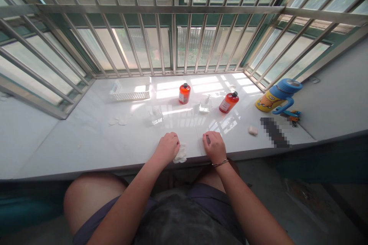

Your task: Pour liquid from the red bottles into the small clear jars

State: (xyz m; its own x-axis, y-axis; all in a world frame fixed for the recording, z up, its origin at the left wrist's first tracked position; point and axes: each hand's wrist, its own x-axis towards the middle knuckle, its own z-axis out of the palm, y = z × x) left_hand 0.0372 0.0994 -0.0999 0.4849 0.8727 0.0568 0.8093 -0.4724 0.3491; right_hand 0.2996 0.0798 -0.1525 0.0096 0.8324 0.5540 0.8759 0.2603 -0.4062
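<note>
My left hand (pixel 167 147) rests near the front edge of the white ledge, its fingers curled together beside a crumpled white tissue (pixel 181 154). What those fingers may hold is hidden. To the right, my right hand (pixel 215 147) is also closed, with a small dark thing (pixel 208 140) showing at its fingers, too small to name. Beyond the hands stand an orange bottle (pixel 184 94) with a dark cap and a clear glass container (pixel 205 105). A second orange bottle (pixel 228 103) leans to the right. Another clear container (pixel 156 116) is ahead of my left hand.
A white basket (pixel 130 93) sits at the back left of the ledge (pixel 94 138). Thin white pieces (pixel 117 121) lie before it. On the right are a blue and yellow bottle (pixel 268 101), a small pale wrapped item (pixel 253 131) and a pixelated dark object (pixel 275 133). Metal bars line the window.
</note>
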